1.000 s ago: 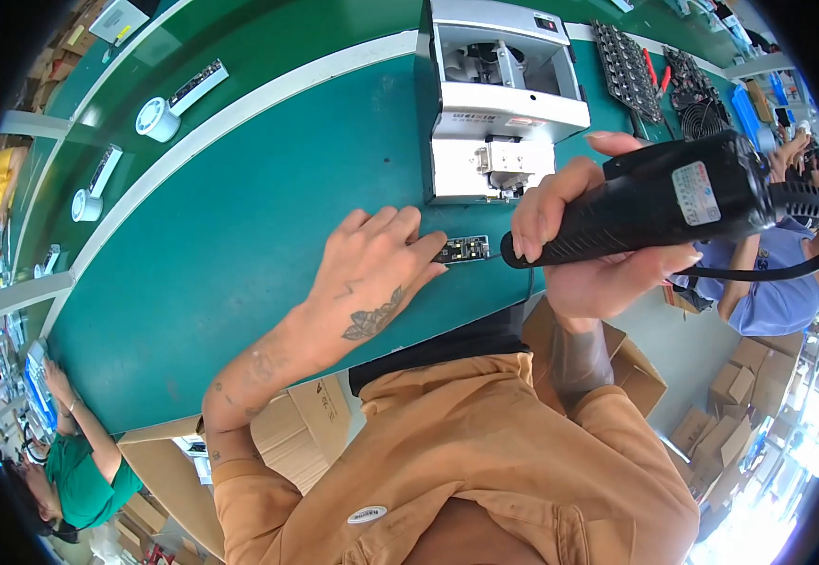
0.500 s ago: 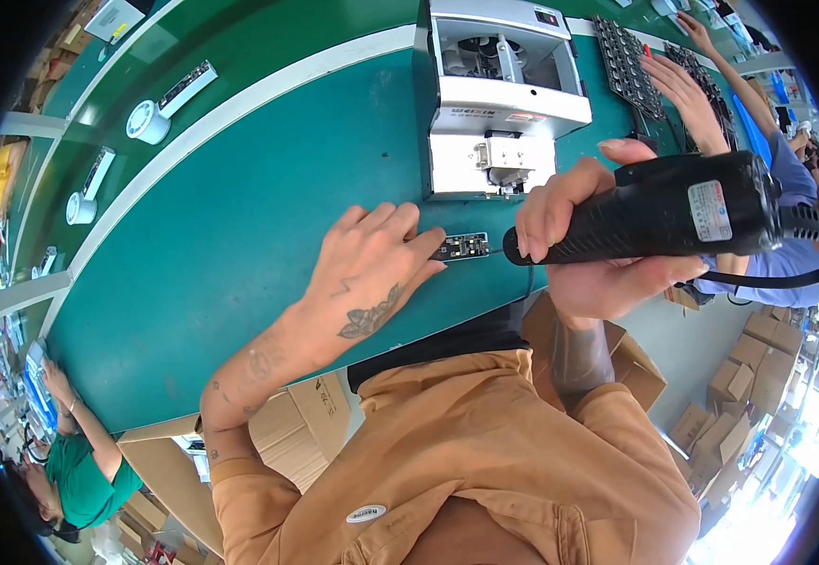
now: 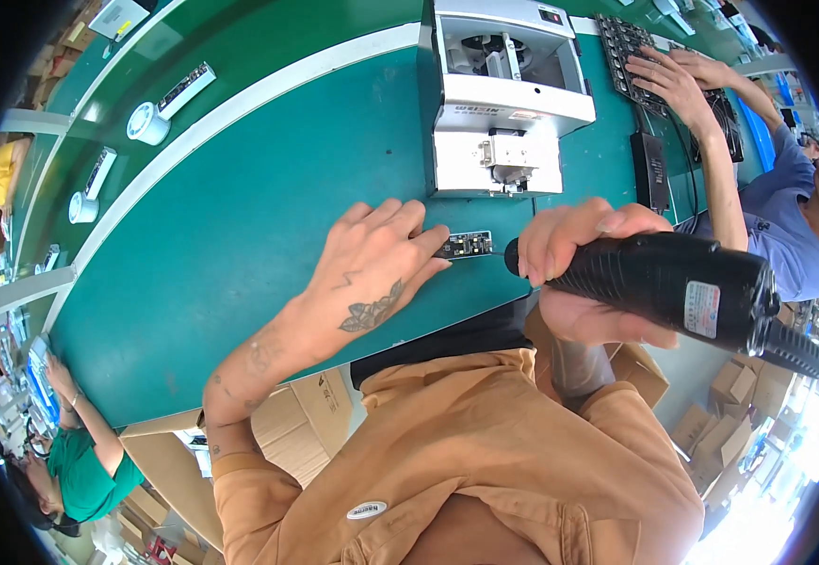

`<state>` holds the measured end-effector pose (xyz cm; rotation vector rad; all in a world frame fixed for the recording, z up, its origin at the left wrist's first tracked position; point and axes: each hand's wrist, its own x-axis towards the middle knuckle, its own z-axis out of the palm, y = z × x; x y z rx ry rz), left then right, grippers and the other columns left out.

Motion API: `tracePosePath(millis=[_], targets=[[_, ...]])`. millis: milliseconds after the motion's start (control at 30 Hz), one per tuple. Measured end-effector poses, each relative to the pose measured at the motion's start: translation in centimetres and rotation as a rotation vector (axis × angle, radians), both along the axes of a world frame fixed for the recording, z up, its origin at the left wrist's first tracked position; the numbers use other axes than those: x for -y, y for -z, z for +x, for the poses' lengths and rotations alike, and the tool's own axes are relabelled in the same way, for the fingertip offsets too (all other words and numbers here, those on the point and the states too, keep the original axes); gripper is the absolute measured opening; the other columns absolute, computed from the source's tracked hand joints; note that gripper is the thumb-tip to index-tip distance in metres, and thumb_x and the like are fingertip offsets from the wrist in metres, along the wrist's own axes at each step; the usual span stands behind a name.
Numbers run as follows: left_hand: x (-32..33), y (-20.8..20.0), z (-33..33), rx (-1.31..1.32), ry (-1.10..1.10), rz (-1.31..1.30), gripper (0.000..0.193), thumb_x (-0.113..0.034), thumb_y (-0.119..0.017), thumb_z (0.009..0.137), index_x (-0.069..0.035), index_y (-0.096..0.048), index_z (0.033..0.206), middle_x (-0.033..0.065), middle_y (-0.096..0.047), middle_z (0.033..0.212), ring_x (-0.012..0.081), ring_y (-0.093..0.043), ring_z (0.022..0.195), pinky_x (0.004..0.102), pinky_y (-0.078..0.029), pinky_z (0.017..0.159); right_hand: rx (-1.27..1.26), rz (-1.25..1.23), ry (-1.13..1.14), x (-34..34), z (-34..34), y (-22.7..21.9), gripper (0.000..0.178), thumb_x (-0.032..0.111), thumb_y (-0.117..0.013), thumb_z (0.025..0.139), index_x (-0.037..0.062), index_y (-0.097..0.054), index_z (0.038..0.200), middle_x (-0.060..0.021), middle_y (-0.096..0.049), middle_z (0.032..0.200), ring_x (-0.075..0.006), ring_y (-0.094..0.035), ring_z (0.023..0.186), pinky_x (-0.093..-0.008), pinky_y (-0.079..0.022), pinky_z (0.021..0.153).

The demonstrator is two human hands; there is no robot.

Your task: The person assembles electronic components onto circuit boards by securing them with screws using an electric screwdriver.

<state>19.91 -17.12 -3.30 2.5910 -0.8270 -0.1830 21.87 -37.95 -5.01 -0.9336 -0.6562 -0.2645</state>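
My left hand point(image 3: 372, 256) rests on the green tabletop, its thumb and fingers closed on the left end of a small dark circuit board point(image 3: 470, 245) with light components. My right hand point(image 3: 588, 273) wraps round a black electric screwdriver point(image 3: 654, 282), which lies nearly level with its cord end to the right. The screwdriver's thin bit points left and meets the board's right end; whether it sits in a screw is too small to tell. Just beyond the board stands a silver and white screw-feeding machine point(image 3: 503, 113) with an open upper bay.
At the far right a co-worker's hands point(image 3: 678, 89) lie over a dark rack of parts point(image 3: 626, 56). A black power adapter point(image 3: 649, 169) with a cable lies nearby. White spools point(image 3: 148, 122) stand beyond the pale rail. Cardboard boxes point(image 3: 306, 424) sit below the table's near edge.
The screwdriver's rear end has swung down toward me, while its bit stays at the board. My left hand has hardly moved. Both of the co-worker's hands are now at the rack.
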Motion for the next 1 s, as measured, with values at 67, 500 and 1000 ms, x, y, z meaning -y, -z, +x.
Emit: tracePosePath(millis=[67, 500, 1000], targets=[[-0.1, 0.0, -0.1, 0.006, -0.006, 0.0, 0.02, -0.019, -0.074, 0.081, -0.007, -0.07, 0.097, 0.0061, -0.055, 0.084, 0.0221, -0.058, 0.085, 0.0372, -0.044, 0.07, -0.106, 0.041, 0.072, -0.9, -0.8, -0.6, 0.094, 0.086, -0.046, 0.077, 0.0064, -0.039, 0.127, -0.0083, -0.051, 0.071, -0.0179, -0.05, 0.05, -0.0309, -0.043, 0.043], [-0.2, 0.4, 1.0, 0.023, -0.002, -0.014, 0.026, -0.023, -0.073, 0.083, -0.008, -0.072, 0.103, 0.0048, -0.054, 0.082, 0.022, -0.058, 0.081, 0.0361, -0.044, 0.069, 0.036, -0.011, 0.028, -0.2, 0.0, 0.4, 0.09, 0.082, -0.05, 0.079, 0.0053, -0.04, 0.125, -0.0115, -0.054, 0.071, -0.0199, -0.051, 0.051, -0.0328, -0.045, 0.044], [-0.4, -0.3, 1.1, 0.142, -0.037, 0.116, 0.046, -0.034, -0.073, 0.081, -0.008, -0.065, 0.118, 0.0052, -0.061, 0.095, 0.0209, -0.059, 0.091, 0.034, -0.044, 0.077, -0.206, -0.411, 0.48, -3.9, 6.8, -5.1, 0.11, 0.093, -0.031, 0.075, -0.0039, -0.04, 0.126, -0.0082, -0.051, 0.06, -0.0156, -0.048, 0.043, -0.0259, -0.04, 0.041]])
